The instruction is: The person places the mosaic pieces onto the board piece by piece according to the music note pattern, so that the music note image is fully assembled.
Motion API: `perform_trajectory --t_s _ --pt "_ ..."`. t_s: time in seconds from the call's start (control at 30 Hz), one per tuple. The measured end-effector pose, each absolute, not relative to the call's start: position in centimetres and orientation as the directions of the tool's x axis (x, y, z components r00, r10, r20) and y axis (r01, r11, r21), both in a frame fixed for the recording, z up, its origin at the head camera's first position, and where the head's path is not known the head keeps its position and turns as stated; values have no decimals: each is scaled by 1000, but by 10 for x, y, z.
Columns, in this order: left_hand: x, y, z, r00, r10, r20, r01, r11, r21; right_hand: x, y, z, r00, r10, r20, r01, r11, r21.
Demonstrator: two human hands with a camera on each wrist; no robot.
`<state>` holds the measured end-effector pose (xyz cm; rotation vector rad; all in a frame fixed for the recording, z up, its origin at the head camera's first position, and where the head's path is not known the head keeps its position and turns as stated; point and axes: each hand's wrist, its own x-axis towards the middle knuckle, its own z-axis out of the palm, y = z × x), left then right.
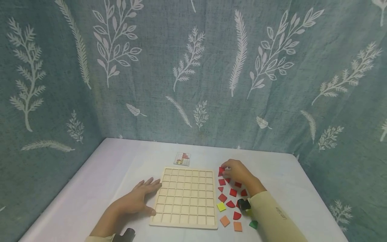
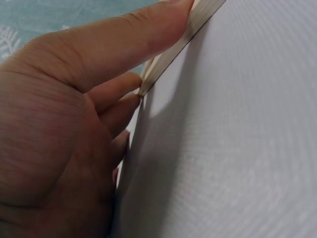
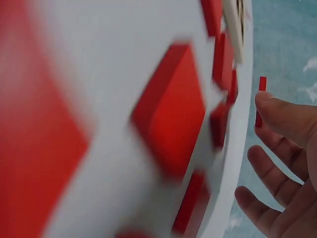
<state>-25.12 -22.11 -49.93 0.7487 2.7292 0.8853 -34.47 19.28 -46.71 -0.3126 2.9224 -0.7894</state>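
A wooden grid board [image 1: 184, 226] of square cells lies in the middle of the white table. My left hand [image 1: 137, 199] is at the board's left side, its fingers spread and touching the edge; in the left wrist view the thumb [image 2: 133, 39] lies along the wooden rim. Beyond the board's top right corner, my right hand [image 1: 239, 172] pinches a red tile [image 3: 262, 83] between thumb and finger, seen edge-on and above the table in the right wrist view. Several red tiles [image 1: 233, 192] of square, triangular and quarter-round shapes lie below that hand.
A pattern card [image 1: 182, 159] lies behind the board. Down the board's right side are a yellow tile [image 1: 221, 206], orange squares [image 1: 225, 221] and a green tile [image 1: 253, 224]. The right forearm [image 1: 272, 215] covers part of the pile. Leaf-patterned curtains [image 1: 193, 74] surround the table.
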Motion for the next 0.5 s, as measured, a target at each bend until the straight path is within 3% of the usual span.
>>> perform_trajectory --t_s 0.37,0.5 --pt "-254 -222 -503 -852 524 -5 415 680 605 -347 137 -457 -903 -428 32 -394 797 -458" --pt "-253 -223 -503 -860 511 -6 402 683 610 -346 119 -455 -866 -496 58 -457 740 -494"
